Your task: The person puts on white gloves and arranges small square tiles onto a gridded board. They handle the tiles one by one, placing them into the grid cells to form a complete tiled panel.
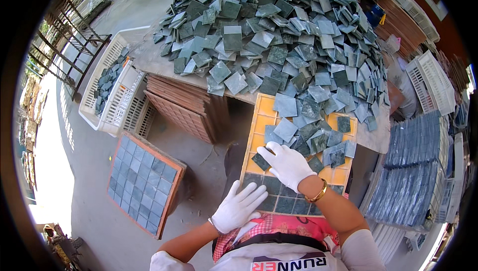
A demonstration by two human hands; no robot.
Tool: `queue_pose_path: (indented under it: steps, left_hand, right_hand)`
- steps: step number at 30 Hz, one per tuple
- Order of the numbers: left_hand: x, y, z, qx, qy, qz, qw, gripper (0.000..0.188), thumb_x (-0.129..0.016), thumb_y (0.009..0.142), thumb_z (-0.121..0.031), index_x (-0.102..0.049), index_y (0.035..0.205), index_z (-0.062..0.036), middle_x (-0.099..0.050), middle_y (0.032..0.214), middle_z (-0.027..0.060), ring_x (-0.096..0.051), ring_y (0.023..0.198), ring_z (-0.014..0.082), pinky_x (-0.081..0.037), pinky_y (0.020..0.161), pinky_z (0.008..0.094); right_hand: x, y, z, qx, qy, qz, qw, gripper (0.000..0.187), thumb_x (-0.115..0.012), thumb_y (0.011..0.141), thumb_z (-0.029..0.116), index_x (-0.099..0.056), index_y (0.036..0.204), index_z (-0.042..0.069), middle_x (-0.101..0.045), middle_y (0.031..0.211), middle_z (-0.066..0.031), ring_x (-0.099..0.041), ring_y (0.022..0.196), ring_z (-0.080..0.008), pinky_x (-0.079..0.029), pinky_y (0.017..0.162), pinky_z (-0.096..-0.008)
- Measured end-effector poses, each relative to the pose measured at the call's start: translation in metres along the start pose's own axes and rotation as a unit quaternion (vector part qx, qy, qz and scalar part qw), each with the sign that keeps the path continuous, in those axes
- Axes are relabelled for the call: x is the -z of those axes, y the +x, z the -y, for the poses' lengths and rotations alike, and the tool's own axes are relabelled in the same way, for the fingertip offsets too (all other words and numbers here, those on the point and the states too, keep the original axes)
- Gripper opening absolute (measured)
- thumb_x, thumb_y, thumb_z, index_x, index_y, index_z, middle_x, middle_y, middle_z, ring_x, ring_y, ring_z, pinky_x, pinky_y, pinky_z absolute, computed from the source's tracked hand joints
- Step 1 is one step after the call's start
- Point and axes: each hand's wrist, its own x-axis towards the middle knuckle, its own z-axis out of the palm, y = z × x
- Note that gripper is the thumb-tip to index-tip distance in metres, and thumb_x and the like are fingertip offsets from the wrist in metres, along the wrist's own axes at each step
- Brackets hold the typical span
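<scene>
A yellow gridded tray (252, 139) lies in front of me, its near rows filled with dark green square stone tiles (285, 205). My right hand (289, 165), in a white glove, has its fingers bent at a tilted dark tile (260, 161) above the filled rows and seems to grip its edge; the thumb is partly hidden. Also gloved in white, my left hand (238, 207) rests by the tray's near left corner, fingers spread and holding nothing. Loose grey-green tiles (311, 109) are heaped over the tray's far part.
A large pile of stone tiles (269, 12) covers the table (149, 54) beyond the tray. At left stand a tile-filled panel (142, 179), stacked brown gridded trays (184, 107) and white crates (122, 92). To my right are stacked tiles (406, 171) and another white crate (430, 82).
</scene>
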Motion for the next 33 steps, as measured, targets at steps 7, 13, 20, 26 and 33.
queue_pose_path:
  steps: [7,13,20,26,33]
  left_hand:
    - [-0.007,0.015,-0.007,-0.043,0.012,0.022,0.999,0.058,-0.059,0.087,-0.032,-0.046,0.139,-0.0100,-0.045,0.145,0.0044,-0.040,0.134,0.0195,-0.021,0.112,0.0505]
    - [-0.007,0.021,-0.012,-0.065,-0.081,0.027,0.994,0.058,-0.060,0.087,-0.032,-0.045,0.139,-0.0094,-0.042,0.146,0.0065,-0.039,0.135,0.0209,-0.020,0.113,0.0512]
    - [-0.005,0.000,-0.019,0.118,-0.018,-0.028,0.992,0.067,-0.061,0.084,-0.039,-0.045,0.138,-0.0033,-0.043,0.144,0.0155,-0.038,0.136,0.0293,-0.020,0.113,0.0528]
    - [0.005,0.007,0.000,0.083,-0.022,-0.011,0.996,0.068,-0.059,0.086,-0.041,-0.042,0.140,-0.0032,-0.042,0.145,0.0154,-0.036,0.137,0.0306,-0.020,0.113,0.0518]
    - [0.009,-0.009,0.016,0.111,-0.085,-0.151,0.979,0.053,-0.065,0.081,-0.017,-0.052,0.131,-0.0008,-0.046,0.140,0.0203,-0.041,0.133,0.0379,-0.027,0.112,0.0498]
  right_hand:
    - [0.013,0.020,0.003,0.000,-0.027,0.067,0.997,0.052,-0.074,0.075,0.020,-0.050,0.119,0.005,-0.051,0.113,-0.0163,-0.060,0.100,-0.0333,-0.053,0.080,-0.0409]
    - [0.008,-0.014,0.004,-0.111,0.119,-0.019,0.986,0.055,-0.076,0.072,0.026,-0.051,0.115,0.004,-0.051,0.119,-0.0187,-0.060,0.100,-0.0376,-0.052,0.084,-0.0437]
    - [-0.011,-0.028,0.003,-0.111,0.192,-0.140,0.965,0.055,-0.074,0.077,0.022,-0.046,0.121,0.004,-0.049,0.119,-0.0194,-0.058,0.103,-0.0387,-0.051,0.085,-0.0424]
    - [-0.027,-0.019,0.013,-0.061,0.169,-0.148,0.973,0.054,-0.072,0.078,0.021,-0.046,0.121,0.003,-0.049,0.119,-0.0201,-0.057,0.105,-0.0376,-0.050,0.086,-0.0418]
    - [-0.045,-0.012,0.016,0.000,0.166,-0.127,0.978,0.052,-0.069,0.081,0.017,-0.044,0.123,0.000,-0.049,0.119,-0.0219,-0.055,0.107,-0.0389,-0.047,0.091,-0.0414]
